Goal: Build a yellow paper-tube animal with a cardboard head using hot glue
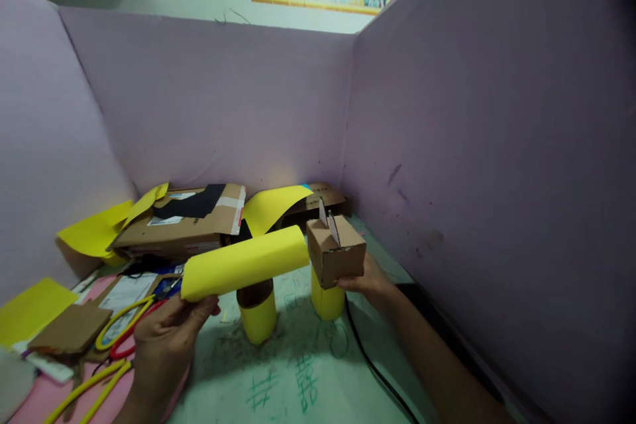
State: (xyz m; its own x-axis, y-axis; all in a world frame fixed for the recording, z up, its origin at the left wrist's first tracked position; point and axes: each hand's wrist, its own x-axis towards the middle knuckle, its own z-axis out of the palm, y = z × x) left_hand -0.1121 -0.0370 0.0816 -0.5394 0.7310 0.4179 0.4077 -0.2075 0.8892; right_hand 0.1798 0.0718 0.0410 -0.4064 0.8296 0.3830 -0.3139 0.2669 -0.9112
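My left hand [171,331] grips the left end of a long yellow paper-covered tube [243,262], which tilts slightly up to the right. Closed around the right side of a small brown cardboard box [338,250] is my right hand [370,281]. Two thin upright tabs stick up from the box's top. The tube's right end comes up close to the box; whether they touch I cannot tell. Below stand two short yellow cylinders: one [258,318] has an open dark top, and the other [328,299] is partly hidden beneath the box.
Yellow-handled scissors [126,324], red-handled scissors [124,348] and yellow-handled pliers [92,387] lie at the left. A large cardboard box [179,232] and yellow sheets [271,205] sit at the back. A black cable [370,358] crosses the green table [233,377]. Purple panels [223,93] enclose it.
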